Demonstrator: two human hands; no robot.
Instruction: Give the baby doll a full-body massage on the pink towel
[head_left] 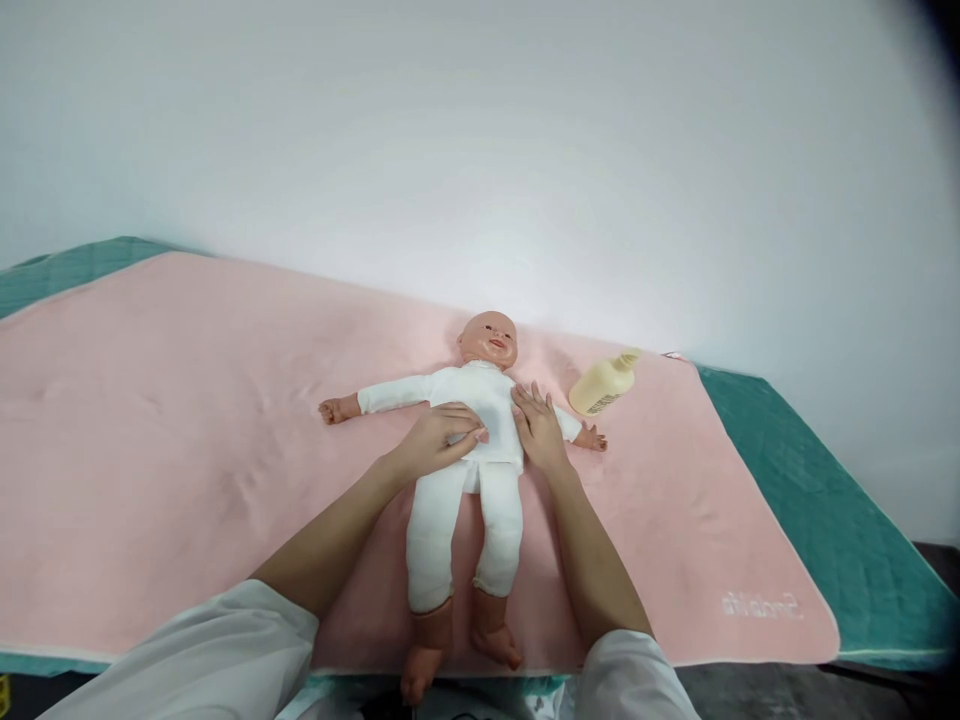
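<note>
A baby doll [493, 400] in a white top and white trousers lies on its back on a pink mat [225, 450], head toward the wall and arms spread out. My left hand [441, 438] rests on the left part of the doll's belly, its fingers bent and pressed together; nothing can be made out in it. On the other side of the torso, my right hand [538, 425] lies flat with its fingers apart, touching the doll's side near the armpit. A pale yellow pump bottle [602, 385] lies tilted on the mat, beyond the doll's hand on the right.
A green quilted cover [810, 500] shows under the mat at the right and far left. Behind the mat rises a pale wall [480, 150]. The mat's near edge runs just past the doll's feet, one of which hangs over it.
</note>
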